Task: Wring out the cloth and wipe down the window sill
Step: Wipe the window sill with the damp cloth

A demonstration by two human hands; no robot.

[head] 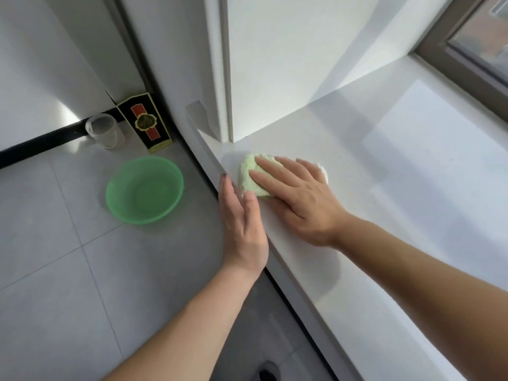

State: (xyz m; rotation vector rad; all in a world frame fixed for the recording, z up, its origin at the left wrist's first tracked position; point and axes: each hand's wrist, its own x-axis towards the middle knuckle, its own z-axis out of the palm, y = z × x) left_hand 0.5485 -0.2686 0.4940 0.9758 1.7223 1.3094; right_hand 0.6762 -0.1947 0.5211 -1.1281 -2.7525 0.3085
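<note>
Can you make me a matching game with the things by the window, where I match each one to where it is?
Things:
1. pale green cloth
2. round green plastic basin
3. clear plastic cup
4. left hand

Places:
A. on the floor against the wall, beside the black and gold box
B. on the front edge of the white window sill
C. under the flat right hand
D. on the grey floor tiles, below the sill

Pairs: 1-C, 2-D, 3-A, 4-B
</note>
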